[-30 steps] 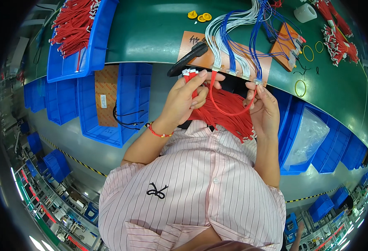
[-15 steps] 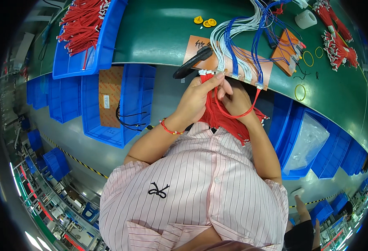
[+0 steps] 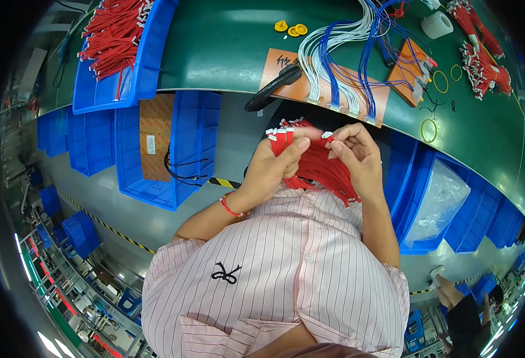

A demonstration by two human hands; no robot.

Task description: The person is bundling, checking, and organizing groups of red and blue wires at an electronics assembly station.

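My left hand (image 3: 274, 170) is closed around several red cables (image 3: 281, 143), whose white connectors stick up past the thumb. Opposite it, my right hand (image 3: 359, 156) pinches the end of a red cable with a white connector (image 3: 327, 135). A larger bundle of red cables (image 3: 325, 173) lies on my lap below both hands. Just beyond, at the table's near edge, is an orange board (image 3: 274, 67) with handwriting on it. White wires (image 3: 311, 65) and blue wires (image 3: 364, 77) run into sockets along its near edge. A black curved strip (image 3: 272, 89) overhangs that edge.
A blue bin (image 3: 104, 95) of red cables stands at the table's left. Yellow caps (image 3: 298, 29), a second orange board (image 3: 402, 71), a white roll (image 3: 436, 25), yellow rings (image 3: 429, 130) and more cable bundles (image 3: 486, 74) lie on the green table. Blue bins (image 3: 196, 143) stand below.
Both hands have drawn back from the board toward me, and my right hand has moved right. The red cable looping from the board's right socket to my hands is no longer there.
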